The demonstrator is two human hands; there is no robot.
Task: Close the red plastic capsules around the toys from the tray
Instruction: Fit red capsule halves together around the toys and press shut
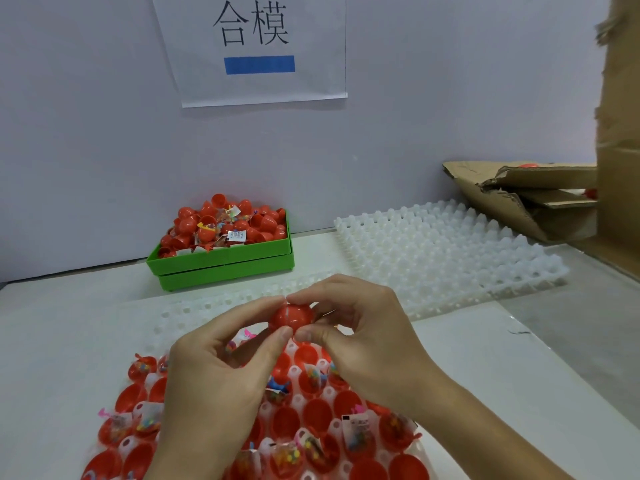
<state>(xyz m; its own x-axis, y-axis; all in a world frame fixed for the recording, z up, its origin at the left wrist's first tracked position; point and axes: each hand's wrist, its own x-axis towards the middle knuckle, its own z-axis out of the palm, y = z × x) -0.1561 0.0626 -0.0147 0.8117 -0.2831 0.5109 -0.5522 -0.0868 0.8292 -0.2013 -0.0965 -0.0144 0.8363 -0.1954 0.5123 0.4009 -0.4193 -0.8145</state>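
White table (485, 358) against a pale wall; a paper sign (256, 46) with two printed characters and a blue bar hangs on the wall. We note a green bin (221, 263) at the back, heaped with red capsule parts and bagged toys, a bare white tray (450, 254) to its right, and torn cardboard (526, 199) at the far right.

Nearest us lies the working tray (207, 306), its near pockets filled with open red halves (287, 422), many holding small toys (356, 434) in clear bags.

Above this tray, both hands hold one red capsule (291, 316). The left hand (221, 368) pinches it from the left, index tip on its top edge and thumb on its lower front. The right hand (363, 334) pinches it from the right in the same way, index tip above, thumb below. The tips of the two hands nearly meet over and under the capsule, so it sits enclosed between four fingers (277, 337), clear of the tray. A pale seam line shows on its front; we cannot tell whether the halves are fully seated.
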